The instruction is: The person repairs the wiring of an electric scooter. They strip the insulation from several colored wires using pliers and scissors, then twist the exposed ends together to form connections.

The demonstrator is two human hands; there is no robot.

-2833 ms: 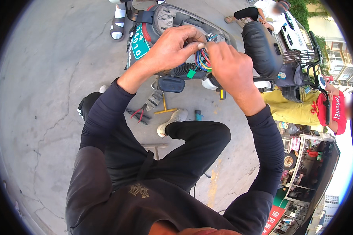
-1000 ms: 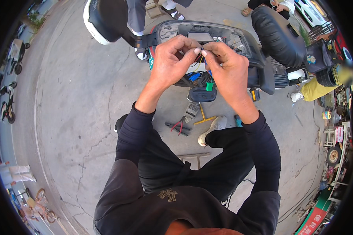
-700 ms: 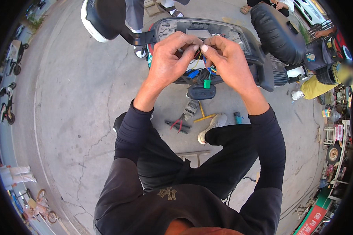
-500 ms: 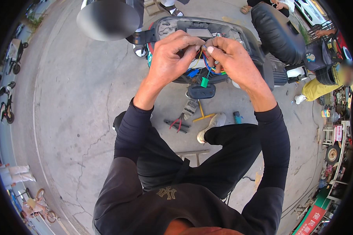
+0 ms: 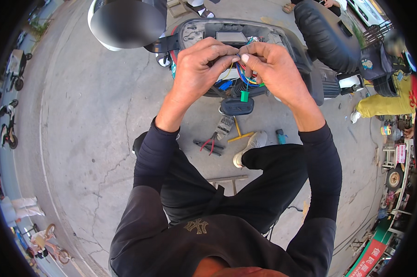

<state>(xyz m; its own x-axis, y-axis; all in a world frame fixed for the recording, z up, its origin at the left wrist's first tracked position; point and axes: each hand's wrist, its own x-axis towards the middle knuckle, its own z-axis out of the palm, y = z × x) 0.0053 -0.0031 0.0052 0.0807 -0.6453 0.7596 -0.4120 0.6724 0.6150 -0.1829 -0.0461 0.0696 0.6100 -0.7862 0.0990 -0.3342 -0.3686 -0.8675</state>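
My left hand (image 5: pixel 201 64) and my right hand (image 5: pixel 273 67) meet fingertip to fingertip over the open body of a scooter (image 5: pixel 282 39). Each pinches thumb against forefinger on thin electrical wire; the exact joint between the tips is too small to make out. A yellow wire (image 5: pixel 228 70) runs down near the left fingertips. Below the right fingers curves a bundle of coloured wires (image 5: pixel 243 74). From it hangs a green connector (image 5: pixel 244 96) on a thin lead. A blue connector (image 5: pixel 225 85) lies beneath the left hand.
On the ground between my feet are red-handled pliers (image 5: pixel 209 144), a yellow T-shaped tool (image 5: pixel 239 131) and a teal tool (image 5: pixel 281 136). A black scooter seat (image 5: pixel 326 37) stands at the upper right. People stand nearby, one in yellow trousers (image 5: pixel 385 102). A loaded stall (image 5: pixel 398 161) lines the right.
Both hands keep their pinch with barely any shift. The green connector has swung slightly to the right. At the right, the person in yellow has moved.
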